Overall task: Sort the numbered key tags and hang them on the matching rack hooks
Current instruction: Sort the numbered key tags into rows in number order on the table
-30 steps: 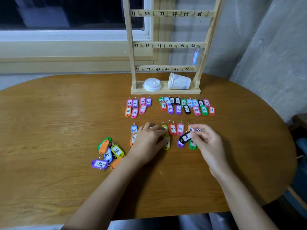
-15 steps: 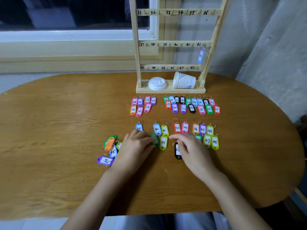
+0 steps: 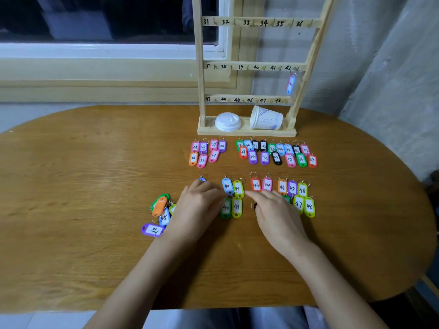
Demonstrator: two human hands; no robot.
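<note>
On the left of the wooden counter (image 3: 71,186), the unsorted heap of key tags (image 3: 159,214) lies as it did half a second ago, a purple tag at its near edge. The left hand (image 3: 198,205) rests palm down just right of that heap, fingers curled loosely on the surface; it has edged toward the green tag 40 (image 3: 225,208), whose left side its fingertips now touch, and whether it pinches anything I cannot tell. A blue tag (image 3: 202,179) peeps out just beyond its knuckles. Beside the green tag lies the yellow tag 41 (image 3: 236,207), unchanged. The right hand (image 3: 276,213) lies flat with fingers stretched leftward; the black tag (image 3: 255,205), plainly seen near its fingers half a second ago, is now almost wholly covered by it, only a dark end and its ring showing, so a grip cannot be confirmed. Farther right sit tags 46, 47 and 48 (image 3: 301,198) in two rows. Behind, sorted rows in the twenties (image 3: 206,151) and thirties (image 3: 276,153) lie before the wooden rack (image 3: 247,132), where one blue tag (image 3: 290,84) hangs under hook 42.
</note>
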